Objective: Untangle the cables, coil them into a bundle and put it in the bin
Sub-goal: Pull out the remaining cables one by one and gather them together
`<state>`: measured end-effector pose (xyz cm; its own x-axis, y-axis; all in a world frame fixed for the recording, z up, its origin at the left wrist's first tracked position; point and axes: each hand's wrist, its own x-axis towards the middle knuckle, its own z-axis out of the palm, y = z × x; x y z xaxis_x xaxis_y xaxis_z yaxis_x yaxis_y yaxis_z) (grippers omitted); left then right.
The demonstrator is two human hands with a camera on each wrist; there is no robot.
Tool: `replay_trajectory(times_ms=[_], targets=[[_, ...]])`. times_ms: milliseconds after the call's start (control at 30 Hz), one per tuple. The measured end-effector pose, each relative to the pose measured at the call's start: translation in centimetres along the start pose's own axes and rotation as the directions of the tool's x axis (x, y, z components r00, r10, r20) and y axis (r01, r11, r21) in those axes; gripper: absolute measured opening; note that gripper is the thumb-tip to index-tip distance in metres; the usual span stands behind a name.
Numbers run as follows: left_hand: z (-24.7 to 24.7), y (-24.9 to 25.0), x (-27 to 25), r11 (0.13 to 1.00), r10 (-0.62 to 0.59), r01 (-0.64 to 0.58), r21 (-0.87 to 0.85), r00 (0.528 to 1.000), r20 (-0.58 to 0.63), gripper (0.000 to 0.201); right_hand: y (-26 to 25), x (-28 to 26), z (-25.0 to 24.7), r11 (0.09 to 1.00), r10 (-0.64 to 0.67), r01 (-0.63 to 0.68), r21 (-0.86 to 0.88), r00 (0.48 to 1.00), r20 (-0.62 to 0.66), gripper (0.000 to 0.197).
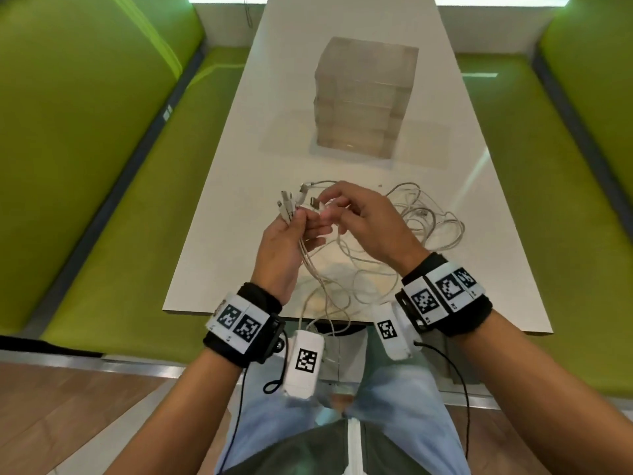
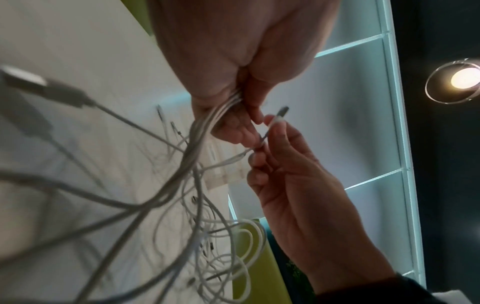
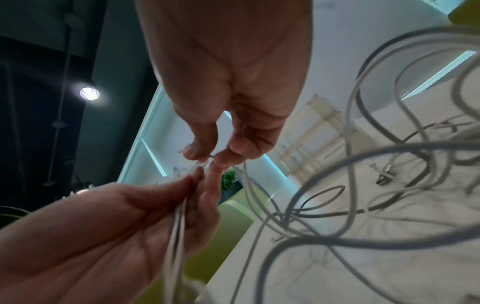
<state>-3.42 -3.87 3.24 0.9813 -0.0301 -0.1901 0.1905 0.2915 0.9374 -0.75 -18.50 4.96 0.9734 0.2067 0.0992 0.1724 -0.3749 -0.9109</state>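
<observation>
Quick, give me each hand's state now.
Left hand: grips a bunch of cable ends.
Right hand: pinches one connector.

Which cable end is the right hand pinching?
The lone plug in the right hand, pointing left. The other plugs fan out of the left hand.

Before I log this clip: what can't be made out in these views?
- Cable count: head view, cables overlap in a tangle.
- Plug types: left hand grips them; too small.
- Right hand pinch: right wrist view, blurred.
- Bin contents: translucent walls.
</observation>
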Motion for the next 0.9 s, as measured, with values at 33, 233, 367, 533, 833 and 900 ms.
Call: replay_trajectory(times_ms=[33,233,367,533,833,900], targets=[[0.4,-0.1,0.1,1.0,0.017,-0.017,-0.01,1.0,-0.012,0.029,0.0,-0.1,0.1,1.0,0.009,-0.008,0.025,0.999,-0.051,0.01],[1.3,-0.5,-0.1,0.999,0.026,-0.027,-0.029,0.999,-0.04,0.027,-0.6,-0.5,-0.2,0.98,0.026,0.008,0.196,0.985,-0.172,0.016],[1.9,-0.5,-0.4,0.999,-0.003,0.003,-0.034,1.0,0.009,0.028,-0.5,-0.5,1.2,0.951,0.09,-0.031,0.308,0.98,-0.18,0.027],[1.6,-0.3,-0.6,0.992,-0.024,0.029,-0.127,0.999,0.042,0.036,0.1,-0.7,1.4,0.941,0.198,-0.157,0.298,0.973,-0.115,0.038],[0.7,1.5,-0.3,0.997,-0.052,0.051,-0.057,0.998,-0.022,0.03,1.2,-0.1,0.4,0.988,0.033,0.011,-0.157,0.962,0.273,0.012],[0.4,2.0,-0.1,0.998,0.045,-0.04,0.054,0.994,-0.096,0.03,2.1,0.5,0.1,0.934,0.001,0.081,-0.349,0.973,0.23,0.013]])
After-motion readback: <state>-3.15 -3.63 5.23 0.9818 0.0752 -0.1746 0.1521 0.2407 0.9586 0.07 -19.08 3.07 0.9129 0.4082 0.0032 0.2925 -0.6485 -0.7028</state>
